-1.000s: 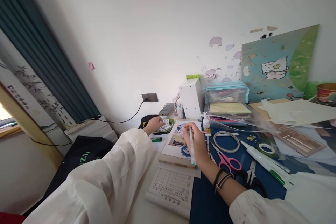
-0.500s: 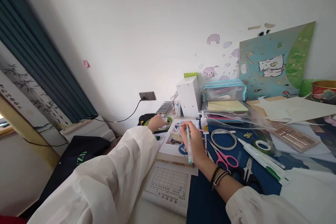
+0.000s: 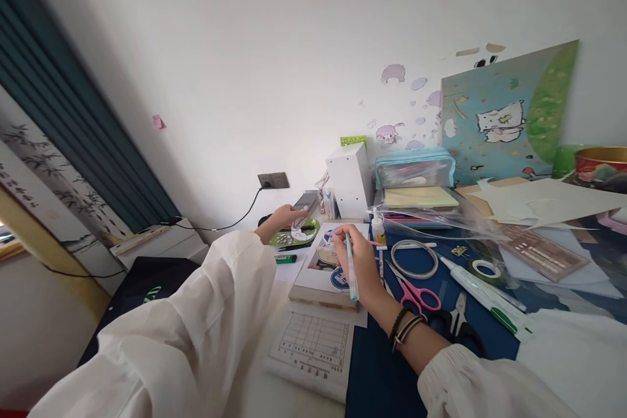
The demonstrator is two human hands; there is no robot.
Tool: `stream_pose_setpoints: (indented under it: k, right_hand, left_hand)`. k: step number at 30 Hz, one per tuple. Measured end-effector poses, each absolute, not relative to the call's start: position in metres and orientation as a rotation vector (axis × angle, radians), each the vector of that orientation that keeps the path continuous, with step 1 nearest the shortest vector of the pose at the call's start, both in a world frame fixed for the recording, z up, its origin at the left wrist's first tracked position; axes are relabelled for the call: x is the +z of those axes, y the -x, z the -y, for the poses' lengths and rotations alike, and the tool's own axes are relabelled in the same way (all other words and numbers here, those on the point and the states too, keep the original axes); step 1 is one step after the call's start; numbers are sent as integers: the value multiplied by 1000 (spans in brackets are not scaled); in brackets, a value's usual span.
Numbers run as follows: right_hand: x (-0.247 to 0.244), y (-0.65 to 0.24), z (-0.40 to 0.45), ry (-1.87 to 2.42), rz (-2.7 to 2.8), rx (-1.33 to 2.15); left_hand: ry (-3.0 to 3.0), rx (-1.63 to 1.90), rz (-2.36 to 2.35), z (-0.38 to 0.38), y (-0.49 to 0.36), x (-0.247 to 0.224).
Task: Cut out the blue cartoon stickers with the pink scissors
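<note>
My right hand (image 3: 361,258) is closed around a mint-green pen (image 3: 351,274). Its fingers are over a white sheet with round printed pictures (image 3: 321,262), which lies on a thick book or block (image 3: 318,297). My left hand (image 3: 281,219) reaches further back, its fingers pinched on a small clear, whitish piece (image 3: 298,222) whose kind I cannot make out. Below that hand lies a green plate (image 3: 279,239) with small pale bits and a dark stick on it. A green-and-black marker-like stick (image 3: 285,259) rests just in front of the plate.
Pink scissors (image 3: 416,294), black scissors (image 3: 459,320), a coiled tube (image 3: 414,258), a tape roll (image 3: 486,268) and a small white bottle (image 3: 377,228) lie or stand to the right. A printed form (image 3: 311,346) is in front. A white box (image 3: 347,183) stands behind.
My left hand has lifted and shifted slightly left, uncovering more of the plate and the green-and-black stick; a clear piece now shows at its fingers. My right hand keeps its grip on the pen.
</note>
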State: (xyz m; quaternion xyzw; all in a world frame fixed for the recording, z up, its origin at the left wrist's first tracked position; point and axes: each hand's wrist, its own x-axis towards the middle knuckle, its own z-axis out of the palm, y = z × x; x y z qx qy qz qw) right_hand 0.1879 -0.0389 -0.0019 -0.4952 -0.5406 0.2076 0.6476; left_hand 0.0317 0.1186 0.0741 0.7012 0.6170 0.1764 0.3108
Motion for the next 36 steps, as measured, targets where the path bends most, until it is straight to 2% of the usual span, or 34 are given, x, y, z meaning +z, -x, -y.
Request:
stream_pose_setpoints:
  k: [9, 16, 26, 36]
  right_hand:
    - [2, -192, 42, 1173, 1241, 505]
    - [-4, -194, 37, 1219, 1251, 481]
    - [-7, -194, 35, 1248, 1258, 449]
    - [-7, -194, 34, 1263, 1255, 457]
  left_hand:
    - [-1335, 473, -1054, -71, -21, 84]
    - [-1069, 446, -870, -64, -13, 76]
    - [-987, 470, -928, -68, -4, 74]
    - [-1328, 744, -1355, -102, 1, 71]
